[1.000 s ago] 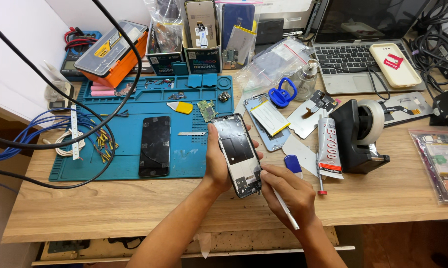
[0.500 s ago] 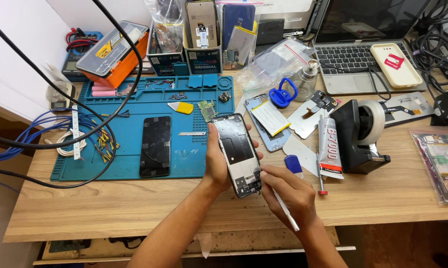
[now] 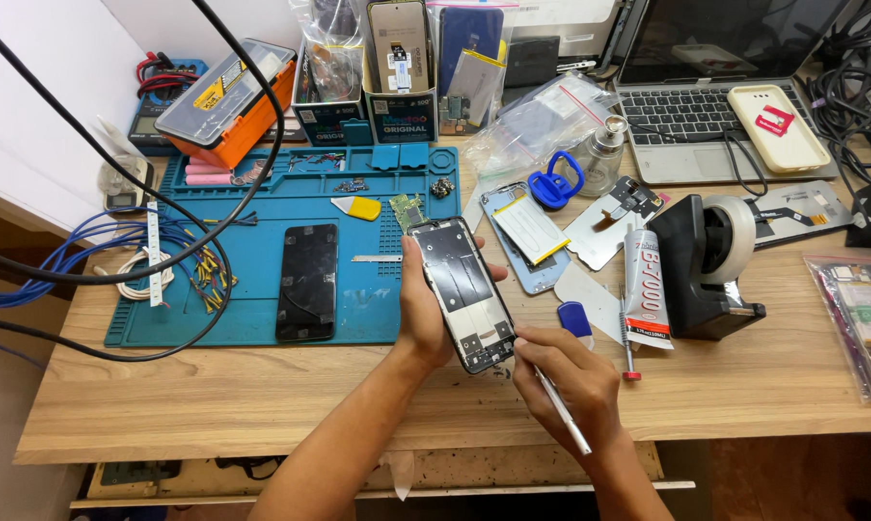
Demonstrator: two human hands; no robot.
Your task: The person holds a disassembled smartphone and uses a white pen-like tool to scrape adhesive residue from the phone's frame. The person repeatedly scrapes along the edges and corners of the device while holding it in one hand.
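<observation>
My left hand [image 3: 421, 314] grips an opened phone body [image 3: 462, 289] by its left edge, holding it tilted over the front of the wooden table [image 3: 262, 396]. The phone's insides face up, dark with small parts at the lower end. My right hand [image 3: 566, 381] holds a thin metal tool [image 3: 561, 410] like a pen, its tip at the phone's lower right corner. A black phone screen [image 3: 307, 281] lies flat on the blue work mat [image 3: 223, 289] to the left.
A glue tube [image 3: 647, 289], a black tape dispenser [image 3: 710, 260] and a phone back shell [image 3: 524, 232] lie to the right. A laptop [image 3: 715, 87] stands at the back right, an orange parts box [image 3: 225, 96] at the back left. Black cables [image 3: 165, 260] cross the mat.
</observation>
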